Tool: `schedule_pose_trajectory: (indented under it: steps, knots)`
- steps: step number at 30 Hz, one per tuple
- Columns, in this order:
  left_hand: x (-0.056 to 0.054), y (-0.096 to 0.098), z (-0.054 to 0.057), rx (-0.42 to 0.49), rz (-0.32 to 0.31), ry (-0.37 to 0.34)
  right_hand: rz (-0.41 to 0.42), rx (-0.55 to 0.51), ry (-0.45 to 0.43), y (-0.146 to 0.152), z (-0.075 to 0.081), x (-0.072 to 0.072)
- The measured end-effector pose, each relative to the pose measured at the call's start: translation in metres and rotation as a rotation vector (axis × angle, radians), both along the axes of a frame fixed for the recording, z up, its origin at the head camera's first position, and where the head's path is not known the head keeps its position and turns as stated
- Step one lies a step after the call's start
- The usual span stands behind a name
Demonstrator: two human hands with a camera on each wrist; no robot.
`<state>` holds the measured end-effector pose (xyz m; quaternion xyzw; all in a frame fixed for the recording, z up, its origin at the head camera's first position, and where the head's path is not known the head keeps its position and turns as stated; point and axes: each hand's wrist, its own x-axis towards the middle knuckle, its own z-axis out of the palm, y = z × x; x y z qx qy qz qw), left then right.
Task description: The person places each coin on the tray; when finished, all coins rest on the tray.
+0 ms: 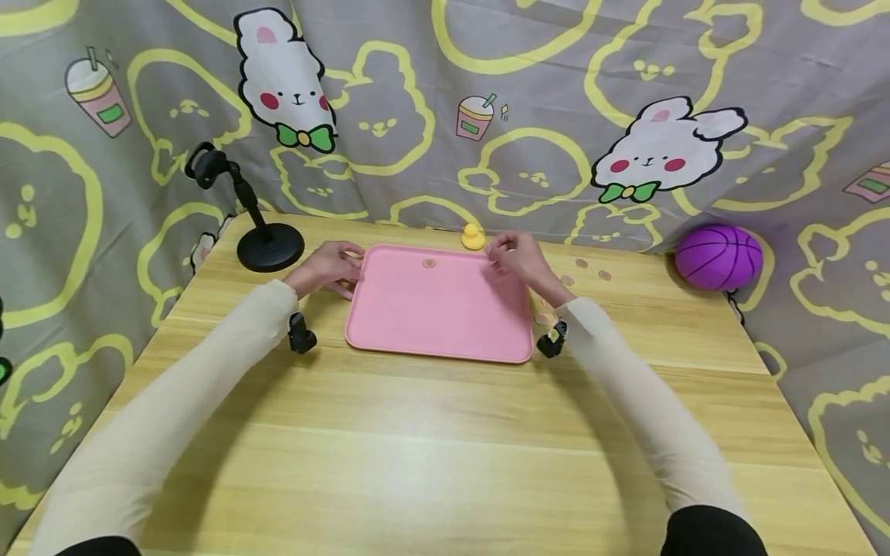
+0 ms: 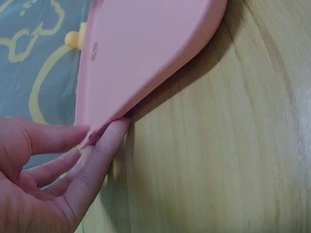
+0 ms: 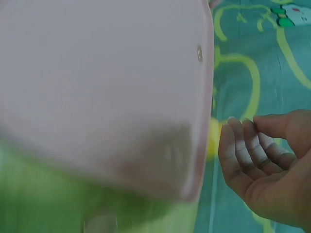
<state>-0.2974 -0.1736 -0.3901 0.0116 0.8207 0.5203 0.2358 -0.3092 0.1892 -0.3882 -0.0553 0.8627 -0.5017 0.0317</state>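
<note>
A shallow pink tray (image 1: 441, 305) lies on the wooden table, a small copper-coloured coin (image 1: 429, 263) near its back edge. At the tray's left side my left hand (image 1: 332, 266) pinches the rim, thumb above and fingers below, as the left wrist view shows. My right hand (image 1: 518, 255) hovers at the back right corner of the tray. Its fingers (image 3: 243, 155) are bent, with the thumb tip close against them; I cannot tell whether something small is between them. A yellow rubber duck (image 1: 473, 237) sits just behind the tray.
Several coins (image 1: 581, 263) lie on the table right of the tray. A black stand (image 1: 270, 247) with a bent arm is at the back left. A purple ball (image 1: 719, 257) sits at the back right. A patterned curtain (image 1: 389, 100) hangs along the table's back and sides.
</note>
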Motion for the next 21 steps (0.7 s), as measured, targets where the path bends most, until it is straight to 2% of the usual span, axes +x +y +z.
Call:
schedule_pose_trajectory:
  steps: [6, 10, 15, 21]
  knots:
    - [-0.002, 0.001, -0.004, -0.016, -0.002, 0.012, -0.013, 0.000, -0.005, 0.043, 0.007, -0.002]
    - [-0.001, 0.001, -0.006, -0.024, 0.001, 0.015, -0.011, 0.033, -0.024, 0.067, 0.008, 0.002]
    - [-0.001, 0.002, -0.005, -0.037, 0.004, 0.023, -0.066, 0.124, -0.006, 0.095, 0.006, 0.005]
    - [-0.002, 0.003, -0.005, -0.040, 0.001, 0.019, -0.132, 0.187, 0.036, 0.126, 0.003, 0.005]
